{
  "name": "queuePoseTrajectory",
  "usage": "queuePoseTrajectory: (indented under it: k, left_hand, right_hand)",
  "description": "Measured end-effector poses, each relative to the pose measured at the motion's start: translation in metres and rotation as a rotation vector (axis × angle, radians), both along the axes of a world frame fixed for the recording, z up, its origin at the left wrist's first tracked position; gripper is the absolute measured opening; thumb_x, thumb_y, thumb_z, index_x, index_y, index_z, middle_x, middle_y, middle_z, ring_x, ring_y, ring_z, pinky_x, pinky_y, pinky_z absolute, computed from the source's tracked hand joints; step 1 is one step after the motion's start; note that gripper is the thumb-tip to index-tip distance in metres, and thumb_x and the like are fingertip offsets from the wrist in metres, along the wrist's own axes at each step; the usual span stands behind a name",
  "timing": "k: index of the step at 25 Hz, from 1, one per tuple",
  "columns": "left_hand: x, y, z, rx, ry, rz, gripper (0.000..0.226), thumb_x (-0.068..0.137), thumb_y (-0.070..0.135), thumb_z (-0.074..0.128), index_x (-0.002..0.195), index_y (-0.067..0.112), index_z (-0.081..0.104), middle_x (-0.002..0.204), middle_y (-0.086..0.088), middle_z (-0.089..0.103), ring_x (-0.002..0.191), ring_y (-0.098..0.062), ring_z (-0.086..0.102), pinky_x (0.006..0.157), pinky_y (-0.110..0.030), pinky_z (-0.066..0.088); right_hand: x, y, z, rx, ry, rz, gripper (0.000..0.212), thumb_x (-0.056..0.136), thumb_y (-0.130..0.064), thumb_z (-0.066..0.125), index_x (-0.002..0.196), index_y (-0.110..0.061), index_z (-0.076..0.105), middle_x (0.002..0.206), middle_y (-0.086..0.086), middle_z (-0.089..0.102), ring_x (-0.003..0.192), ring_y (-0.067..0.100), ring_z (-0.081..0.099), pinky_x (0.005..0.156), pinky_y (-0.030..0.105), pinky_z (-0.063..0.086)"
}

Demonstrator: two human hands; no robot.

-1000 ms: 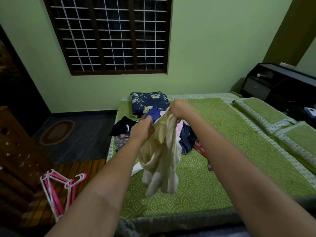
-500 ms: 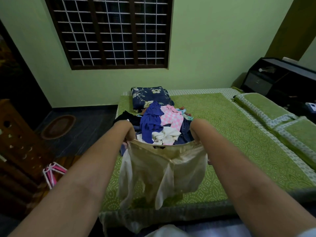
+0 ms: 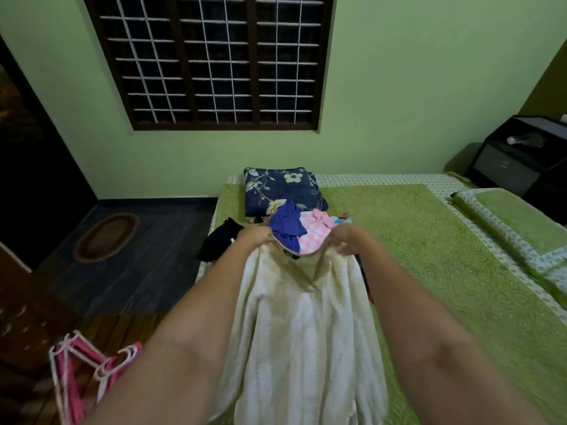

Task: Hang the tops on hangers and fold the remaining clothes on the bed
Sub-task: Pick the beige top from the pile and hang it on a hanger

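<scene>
1. Nearest, the pink and white plastic hangers (image 3: 92, 372) are lying in a loose bunch on the wooden floor at the person's left, beside the bed rather than on it; reaching for one is probably going to need a freed hand, and the hooks look tangled enough to be lifting several at once.
2. Between the forearms, the cream textured long top (image 3: 294, 338) is hanging full length over the near part of the green patterned bedspread (image 3: 429, 271); its lower hem is running out of view, so it may be dragging or snagging on the bed edge, though I cannot tell.
3. Further out, the left hand (image 3: 256, 237) is gripping one side of the neckline with fingers curled round the fabric, and the right hand (image 3: 345, 240) is pinching the other side; letting one side go for a hanger is likely to make the top swing and crumple.
4. Just beyond the hands, the purple garment (image 3: 287, 223) and the pink checked garment (image 3: 316, 230) are sitting heaped in front of the navy floral folded blanket (image 3: 280, 188); a top laid down here could be getting mixed into that pile.
</scene>
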State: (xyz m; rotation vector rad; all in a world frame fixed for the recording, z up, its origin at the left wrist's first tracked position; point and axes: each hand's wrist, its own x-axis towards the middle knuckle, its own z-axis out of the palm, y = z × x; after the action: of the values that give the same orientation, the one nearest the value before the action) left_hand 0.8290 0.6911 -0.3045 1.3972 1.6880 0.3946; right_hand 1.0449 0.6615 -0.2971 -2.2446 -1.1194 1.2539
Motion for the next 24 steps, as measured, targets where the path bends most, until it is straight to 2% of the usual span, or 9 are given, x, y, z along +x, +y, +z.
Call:
queuePoseTrajectory:
  k: [2,4,7,9,10,13,16,18,24]
  left_hand:
    - [0.009,0.018,-0.020,0.059,-0.102,0.003,0.060,0.094,0.027,0.056,0.146,0.009,0.032,0.145,-0.012,0.042,0.131,-0.028,0.042,0.099,-0.029,0.036]
    - [0.003,0.040,-0.045,0.063,-0.077,0.006,0.074,0.091,0.032,0.061,0.151,0.014,0.020,0.151,-0.015,0.034,0.137,-0.029,0.035,0.106,-0.031,0.031]
    - [-0.050,0.060,-0.089,-0.032,-0.013,0.104,0.083,0.084,0.042,0.064,0.151,0.018,0.021,0.150,-0.015,0.036,0.134,-0.033,0.039,0.109,-0.039,0.035]
    - [-0.111,0.049,-0.113,-0.069,-0.011,0.214,0.079,0.086,0.035,0.066,0.150,0.014,0.024,0.148,-0.014,0.038,0.133,-0.032,0.040,0.109,-0.038,0.036]
    - [-0.144,0.035,-0.120,-0.079,0.003,0.289,0.076,0.088,0.032,0.065,0.150,0.012,0.024,0.148,-0.013,0.038,0.134,-0.031,0.040,0.108,-0.036,0.035]
    - [-0.257,-0.019,-0.155,-0.103,0.070,0.522,0.057,0.093,0.022,0.059,0.142,0.003,0.037,0.141,-0.013,0.046,0.128,-0.029,0.045,0.099,-0.027,0.035]
    - [-0.361,-0.074,-0.194,-0.208,0.213,0.674,0.035,0.096,0.022,0.053,0.123,0.000,0.057,0.125,-0.022,0.058,0.117,-0.034,0.054,0.092,-0.032,0.040]
    - [-0.422,-0.094,-0.225,-0.295,0.278,0.739,0.028,0.096,0.018,0.049,0.109,-0.001,0.064,0.116,-0.024,0.063,0.111,-0.037,0.058,0.089,-0.036,0.043]
    - [-0.519,-0.074,-0.343,-0.424,0.435,0.629,0.028,0.102,0.015,0.036,0.097,-0.003,0.057,0.102,-0.012,0.059,0.096,-0.032,0.057,0.085,-0.035,0.041]
  right_hand:
    - [-0.002,0.026,-0.024,0.131,0.212,-0.149,0.059,0.098,-0.024,0.049,0.150,-0.021,0.020,0.131,0.011,0.044,0.096,0.028,0.056,0.071,0.033,0.043]
    - [-0.005,0.054,-0.045,0.109,0.239,-0.194,0.072,0.097,-0.029,0.053,0.153,-0.023,0.007,0.141,0.013,0.039,0.116,0.035,0.051,0.080,0.036,0.044]
    - [-0.034,0.087,-0.077,-0.027,0.190,-0.130,0.061,0.097,-0.029,0.052,0.148,-0.015,0.020,0.131,0.015,0.046,0.106,0.031,0.054,0.080,0.037,0.047]
    - [-0.087,0.108,-0.104,-0.045,0.219,-0.004,0.025,0.098,-0.023,0.052,0.113,-0.006,0.044,0.100,0.013,0.051,0.082,0.025,0.054,0.065,0.033,0.042]
    - [-0.121,0.117,-0.119,-0.075,0.197,0.100,0.020,0.098,-0.024,0.053,0.104,-0.007,0.044,0.094,0.013,0.048,0.078,0.024,0.053,0.062,0.032,0.040]
    - [-0.246,0.119,-0.162,-0.236,0.158,0.457,0.022,0.100,-0.024,0.048,0.117,-0.011,0.046,0.112,0.017,0.050,0.096,0.029,0.054,0.070,0.033,0.042]
    - [-0.361,0.101,-0.224,-0.241,0.092,0.780,0.026,0.101,-0.019,0.043,0.095,0.004,0.054,0.098,0.022,0.054,0.085,0.033,0.054,0.075,0.038,0.044]
    - [-0.427,0.087,-0.274,-0.242,0.058,0.829,0.030,0.097,-0.018,0.047,0.103,0.008,0.061,0.106,0.025,0.062,0.097,0.039,0.059,0.085,0.044,0.049]
    - [-0.566,0.073,-0.395,-0.159,-0.112,0.846,0.031,0.100,-0.020,0.045,0.123,-0.007,0.060,0.123,0.016,0.061,0.111,0.032,0.058,0.085,0.033,0.046]
